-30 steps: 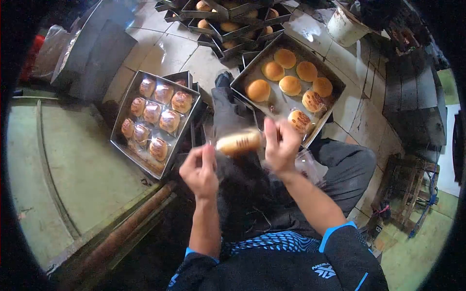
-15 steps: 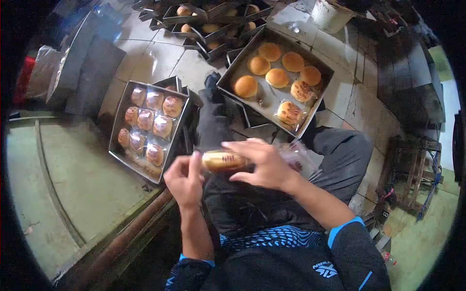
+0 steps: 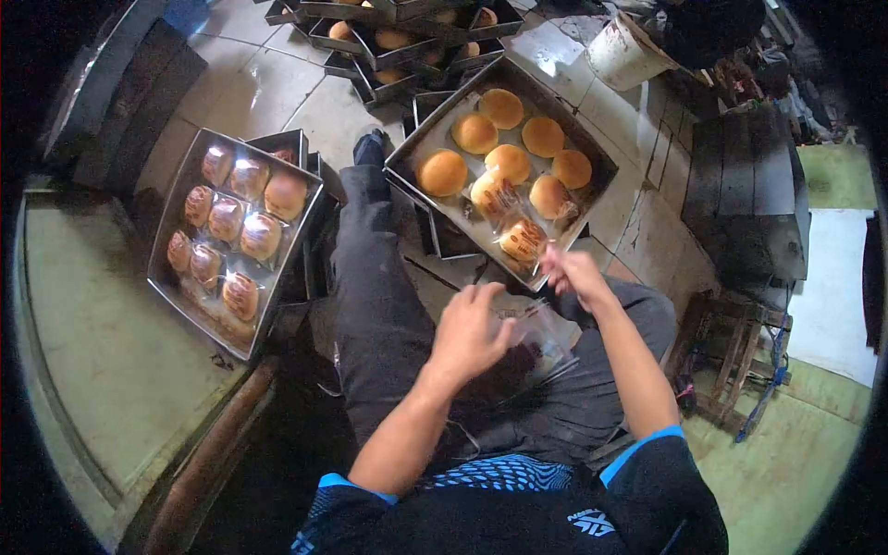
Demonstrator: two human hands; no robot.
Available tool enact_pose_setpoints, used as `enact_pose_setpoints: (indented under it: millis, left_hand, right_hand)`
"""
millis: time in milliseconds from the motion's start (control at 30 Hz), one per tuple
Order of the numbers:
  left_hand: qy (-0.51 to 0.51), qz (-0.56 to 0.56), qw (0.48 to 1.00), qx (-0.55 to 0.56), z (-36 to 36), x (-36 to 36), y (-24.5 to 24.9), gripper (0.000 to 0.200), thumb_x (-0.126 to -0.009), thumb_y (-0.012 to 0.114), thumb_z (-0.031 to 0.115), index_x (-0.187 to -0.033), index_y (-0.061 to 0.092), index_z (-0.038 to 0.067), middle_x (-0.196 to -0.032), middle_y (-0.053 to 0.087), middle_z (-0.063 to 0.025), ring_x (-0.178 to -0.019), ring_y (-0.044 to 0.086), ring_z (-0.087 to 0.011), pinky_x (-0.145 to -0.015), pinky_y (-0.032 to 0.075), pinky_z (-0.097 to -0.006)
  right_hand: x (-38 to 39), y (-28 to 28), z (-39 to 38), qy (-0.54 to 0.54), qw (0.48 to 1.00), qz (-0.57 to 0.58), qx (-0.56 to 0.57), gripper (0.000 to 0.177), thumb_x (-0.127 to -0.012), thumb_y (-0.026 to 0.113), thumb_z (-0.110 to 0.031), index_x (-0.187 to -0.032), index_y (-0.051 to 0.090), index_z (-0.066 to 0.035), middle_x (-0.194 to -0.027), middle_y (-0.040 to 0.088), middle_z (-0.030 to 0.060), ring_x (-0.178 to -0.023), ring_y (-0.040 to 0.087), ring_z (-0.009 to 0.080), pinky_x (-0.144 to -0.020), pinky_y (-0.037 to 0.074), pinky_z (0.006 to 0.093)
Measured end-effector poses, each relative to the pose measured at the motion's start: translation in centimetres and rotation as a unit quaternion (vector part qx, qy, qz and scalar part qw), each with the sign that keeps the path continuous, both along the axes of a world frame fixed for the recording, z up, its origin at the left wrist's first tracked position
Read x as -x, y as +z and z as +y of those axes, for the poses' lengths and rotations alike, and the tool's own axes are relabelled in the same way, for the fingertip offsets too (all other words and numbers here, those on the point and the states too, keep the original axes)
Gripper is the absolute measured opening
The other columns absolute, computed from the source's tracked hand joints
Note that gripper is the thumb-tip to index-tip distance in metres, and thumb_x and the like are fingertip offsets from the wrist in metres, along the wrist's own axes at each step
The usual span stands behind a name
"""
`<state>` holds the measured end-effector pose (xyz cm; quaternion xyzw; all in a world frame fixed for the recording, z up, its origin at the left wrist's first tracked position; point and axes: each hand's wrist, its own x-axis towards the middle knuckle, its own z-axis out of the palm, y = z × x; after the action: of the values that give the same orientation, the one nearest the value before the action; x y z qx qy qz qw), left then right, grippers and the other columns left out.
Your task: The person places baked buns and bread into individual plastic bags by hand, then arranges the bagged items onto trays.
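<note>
My left hand (image 3: 470, 335) is over my lap, its fingers bent and apart, with nothing in it. Beside it, clear plastic bags (image 3: 541, 347) lie on my lap. My right hand (image 3: 575, 277) is closed at the near corner of the dark tray (image 3: 601, 185); what its fingertips pinch is too small to make out. In that tray are several round golden buns (image 3: 441, 172) without wrapping, and wrapped, printed buns (image 3: 521, 239) near the corner by my right hand.
Another tray (image 3: 157, 268) at the left holds several wrapped buns (image 3: 225, 217). Stacked trays (image 3: 393, 46) with buns stand at the far side. A whitish bucket (image 3: 627, 55) is at the upper right, a wooden rack (image 3: 726, 356) at the right.
The bun between my hands has left them, and one more wrapped bun shows in the dark tray. My right hand has moved to the tray corner; my left hand has opened and moved right.
</note>
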<state>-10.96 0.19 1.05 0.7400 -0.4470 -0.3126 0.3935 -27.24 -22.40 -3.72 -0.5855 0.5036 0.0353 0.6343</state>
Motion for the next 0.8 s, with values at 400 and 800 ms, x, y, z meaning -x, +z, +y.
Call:
enact_pose_setpoints:
  millis: [400,800]
  left_hand:
    - [-0.088,0.262,0.96,-0.051,-2.4,0.0,-1.6,0.051,-0.102,0.052,0.047,-0.12,0.067,0.002,-0.114,0.068,-0.0108,-0.107,0.061,-0.0217,-0.098,0.045,-0.035]
    - [-0.183,-0.005,0.956,-0.231,-0.6,-0.1,-6.2,0.094,-0.061,0.09,0.055,-0.132,0.06,0.002,-0.116,0.07,-0.0182,-0.106,0.068,-0.0321,-0.093,0.052,-0.0403]
  right_hand:
    - [5.8,7.9,13.0,0.179,0.784,-0.093,0.587,0.031,-0.082,0.061,0.004,-0.112,0.067,-0.001,-0.098,0.066,0.0156,-0.089,0.066,0.0335,-0.085,0.054,0.0405]
    - [9.5,8.3,20.9,0.353,0.626,-0.24,0.653,0.023,-0.076,0.075,-0.015,-0.097,0.069,-0.008,-0.126,0.059,0.015,-0.111,0.06,0.0318,-0.099,0.047,0.049]
